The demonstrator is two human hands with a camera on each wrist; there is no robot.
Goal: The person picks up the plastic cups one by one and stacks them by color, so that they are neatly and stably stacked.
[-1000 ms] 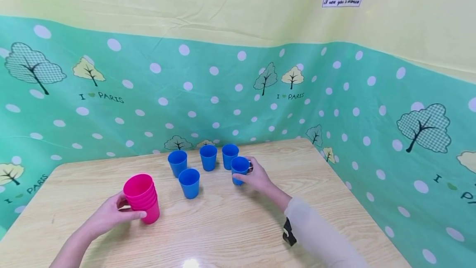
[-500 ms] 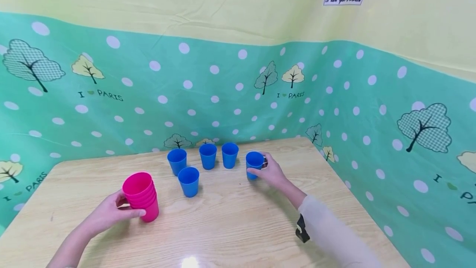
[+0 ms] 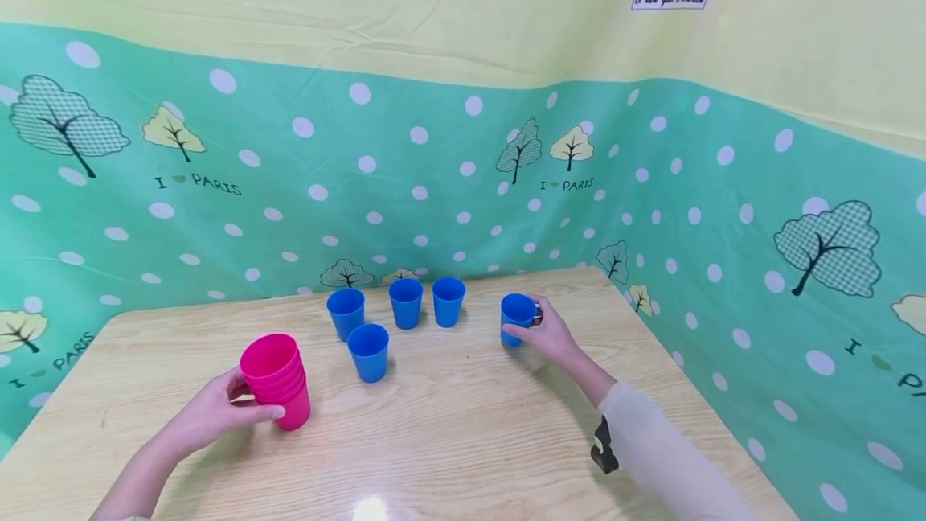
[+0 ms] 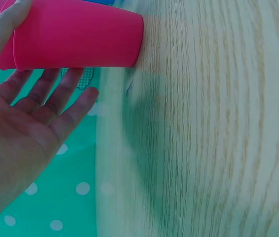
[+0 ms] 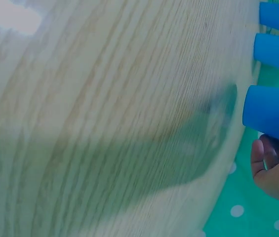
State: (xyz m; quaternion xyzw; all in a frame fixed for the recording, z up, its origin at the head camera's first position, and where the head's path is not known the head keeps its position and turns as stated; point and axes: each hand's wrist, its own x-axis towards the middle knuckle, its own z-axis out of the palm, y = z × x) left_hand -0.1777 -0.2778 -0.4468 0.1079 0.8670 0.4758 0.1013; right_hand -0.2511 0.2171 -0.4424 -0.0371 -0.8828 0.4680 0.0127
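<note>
In the head view, my left hand (image 3: 210, 416) grips a nested stack of pink plastic cups (image 3: 273, 368) at the left front, thumb across the near side and fingers behind. The left wrist view shows the lowest pink cup (image 4: 80, 37) with its base at the table surface. Further right, my right hand (image 3: 551, 334) holds a blue cup (image 3: 515, 313) upright between the thumb in front and the fingers behind. The right wrist view has that blue cup (image 5: 272, 113) at its right edge, fingers curved beside it.
Several other blue cups stand upright: one at the front (image 3: 369, 354), and a back row with a left cup (image 3: 346, 316), a middle cup (image 3: 406, 304) and a right cup (image 3: 448, 302). The wooden table (image 3: 434, 441) meets a green dotted curtain (image 3: 405, 183) behind and at right.
My right hand has carried the blue cup to the right, away from the back row's right cup. My left hand and the pink stack have stayed in place.
</note>
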